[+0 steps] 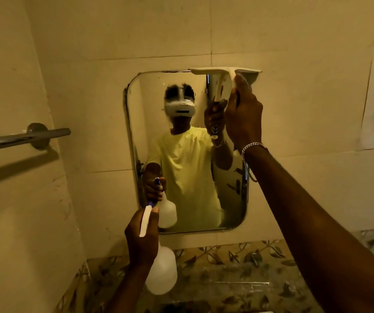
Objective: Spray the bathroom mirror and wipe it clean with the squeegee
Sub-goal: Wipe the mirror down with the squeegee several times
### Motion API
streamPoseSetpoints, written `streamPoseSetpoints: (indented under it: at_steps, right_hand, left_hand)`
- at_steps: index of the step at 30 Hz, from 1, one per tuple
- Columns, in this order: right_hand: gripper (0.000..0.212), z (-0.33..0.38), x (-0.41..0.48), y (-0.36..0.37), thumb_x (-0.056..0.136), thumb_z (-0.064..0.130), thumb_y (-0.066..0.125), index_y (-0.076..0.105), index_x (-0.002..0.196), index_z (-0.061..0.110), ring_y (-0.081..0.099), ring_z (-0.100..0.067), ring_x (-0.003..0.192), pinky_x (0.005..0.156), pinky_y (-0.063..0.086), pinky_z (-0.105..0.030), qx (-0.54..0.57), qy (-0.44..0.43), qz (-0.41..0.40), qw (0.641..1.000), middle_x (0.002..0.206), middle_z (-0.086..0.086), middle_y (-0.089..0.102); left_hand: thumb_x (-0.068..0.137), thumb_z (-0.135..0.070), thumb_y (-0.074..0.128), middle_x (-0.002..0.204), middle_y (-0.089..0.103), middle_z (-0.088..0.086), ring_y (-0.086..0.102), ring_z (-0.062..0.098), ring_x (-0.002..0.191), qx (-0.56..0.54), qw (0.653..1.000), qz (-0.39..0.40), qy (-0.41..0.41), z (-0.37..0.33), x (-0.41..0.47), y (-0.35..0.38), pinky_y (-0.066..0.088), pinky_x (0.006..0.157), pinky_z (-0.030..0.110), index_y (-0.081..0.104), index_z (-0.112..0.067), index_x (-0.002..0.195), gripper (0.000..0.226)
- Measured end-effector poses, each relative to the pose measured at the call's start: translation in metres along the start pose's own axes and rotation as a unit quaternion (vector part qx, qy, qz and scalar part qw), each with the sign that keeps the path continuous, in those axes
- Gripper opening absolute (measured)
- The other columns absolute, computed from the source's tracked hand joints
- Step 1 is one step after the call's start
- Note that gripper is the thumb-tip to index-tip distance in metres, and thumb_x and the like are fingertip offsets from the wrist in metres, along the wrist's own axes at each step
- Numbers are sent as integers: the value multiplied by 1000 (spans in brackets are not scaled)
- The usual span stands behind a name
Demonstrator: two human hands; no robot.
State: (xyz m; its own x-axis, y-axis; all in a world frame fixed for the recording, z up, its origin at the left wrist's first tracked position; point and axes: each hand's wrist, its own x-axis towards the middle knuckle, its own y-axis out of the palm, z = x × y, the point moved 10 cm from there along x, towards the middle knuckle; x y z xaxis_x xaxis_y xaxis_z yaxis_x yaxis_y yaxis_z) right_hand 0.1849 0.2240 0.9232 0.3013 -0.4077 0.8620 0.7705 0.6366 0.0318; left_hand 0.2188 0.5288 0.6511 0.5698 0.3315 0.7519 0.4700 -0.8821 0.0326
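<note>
Squeegee (221, 74) blade sits at the very top right corner of the mirror (159, 136), and part of its rubber edge overhangs onto the wall tile (294, 109) beyond the glass, so watch that first. Your right hand (242, 116) has its grip wrapped tight around the handle, fingers closed on it, wrist raised high with the bracelet (252, 146) hanging loose. If you pull down from here with the blade half off the glass, I judge the overhanging end will ride the mirror's edge, lift the rubber, and leave a wet streak down the right margin. Shift the blade inward until its whole length lies on the glass before you draw. Your left hand (142, 236) holds the spray bottle (161, 269) low, just below the mirror's bottom edge, grip closed around the neck with a finger lying along the trigger; the nozzle points toward the lower left of the glass. A stray squeeze now would wet an area you may already mean to wipe, so keep that finger slack. I cannot tell from this view whether the glass carries spray, as no droplets show clearly; a dry pass would likely drag and chatter. The towel bar (23, 137) stands well apart on the left wall and should not interfere.
</note>
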Motion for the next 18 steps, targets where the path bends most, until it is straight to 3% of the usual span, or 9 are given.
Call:
streamPoseSetpoints:
  at_steps: [4, 9, 13, 18]
  right_hand:
    - [44, -2, -8, 0, 107, 23, 40, 43, 150, 15, 68, -24, 93, 82, 60, -42, -8, -12, 2, 1000, 111, -13, 68]
    - [65, -18, -51, 1, 97, 45, 32, 37, 153, 14, 61, -18, 82, 71, 55, -29, -20, -35, 28, 999, 95, -8, 61]
    - [50, -64, -113, -5, 106, 20, 44, 35, 155, 17, 61, -15, 84, 72, 58, -30, -41, -10, 43, 998, 105, -13, 66]
    - [51, -106, -205, -17, 104, 21, 42, 36, 155, 20, 52, -1, 81, 65, 36, 2, -70, 9, 57, 996, 103, -7, 67]
  left_hand:
    - [93, -32, 61, 80, 72, 7, 70, 17, 74, -6, 1000, 4, -5, -1, 0, 8, 54, 62, 11, 72, -1, 97, 33]
    - [91, -36, 59, 85, 74, 9, 71, 17, 79, -11, 1000, -2, -18, 3, -1, 13, 57, 68, 24, 73, -2, 102, 39]
    - [91, -35, 59, 88, 75, 15, 71, 22, 82, 3, 1000, 3, -9, 5, -3, 17, 59, 75, 32, 73, 3, 104, 43]
    - [97, -33, 62, 84, 73, 8, 71, 16, 81, -5, 1000, 4, -20, 4, -6, 20, 59, 70, 29, 73, -1, 103, 34]
